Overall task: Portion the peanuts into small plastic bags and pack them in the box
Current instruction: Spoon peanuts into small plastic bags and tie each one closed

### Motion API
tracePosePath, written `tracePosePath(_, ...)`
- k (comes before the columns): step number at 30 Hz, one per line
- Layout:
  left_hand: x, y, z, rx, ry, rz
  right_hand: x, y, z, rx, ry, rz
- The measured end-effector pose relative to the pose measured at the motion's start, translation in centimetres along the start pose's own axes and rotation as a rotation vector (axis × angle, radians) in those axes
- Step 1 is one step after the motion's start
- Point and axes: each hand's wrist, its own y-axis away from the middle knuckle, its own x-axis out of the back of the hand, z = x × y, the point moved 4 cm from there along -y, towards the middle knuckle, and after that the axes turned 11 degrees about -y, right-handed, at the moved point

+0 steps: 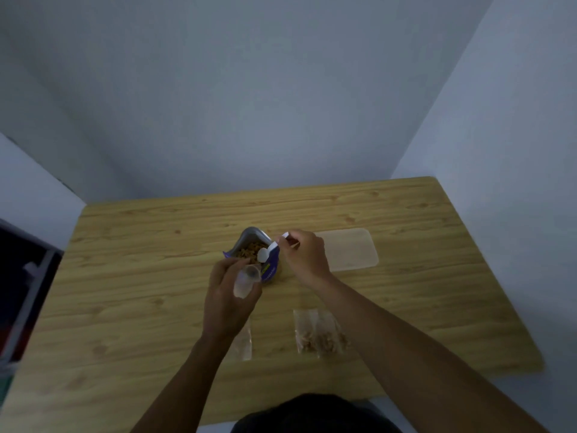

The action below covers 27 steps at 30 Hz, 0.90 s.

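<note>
An open purple peanut pouch [271, 270] stands mid-table, with brown peanuts [249, 249] showing at its mouth. My right hand [304, 254] pinches a white plastic spoon [264, 253] whose bowl hangs over the pouch opening. Just in front of the pouch, my left hand [229, 295] holds a small clear plastic bag [246, 281] with its mouth open. Two filled small bags [320, 337] lie side by side near the front of the table. Another small bag [243, 342] lies flat, partly under my left wrist.
A translucent flat rectangular box or lid [352, 250] lies on the wooden table [140, 276] just right of my right hand. Walls close in behind and on the right. Dark furniture [22, 292] stands off the left edge.
</note>
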Motion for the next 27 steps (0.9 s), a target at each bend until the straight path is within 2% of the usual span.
tracePosePath(6, 0.6, -0.8, -2.3, 0.069, 0.029, -0.062, -1.8, -0.5, -2.0, 0.337, 0.139, -0.043)
tracePosePath(8, 0.7, -1.0, -2.6, 0.091, 0.051, -0.066, -2.2, -0.9, -2.4, 0.380, 0.173, -0.092)
tracePosePath(16, 0.7, -1.1, -2.9, 0.098, 0.123, -0.105, -3.6, -1.9, -2.0, 0.343, 0.174, -0.170)
tracePosePath(23, 0.9, -1.2, -3.3, 0.057, 0.118, -0.097, -2.6, -1.7, -2.0, 0.271, 0.136, -0.111)
tracePosePath(27, 0.6, -1.1, -3.5, 0.056, 0.122, -0.101, -3.0, -0.8, -1.6, 0.238, 0.132, -0.182)
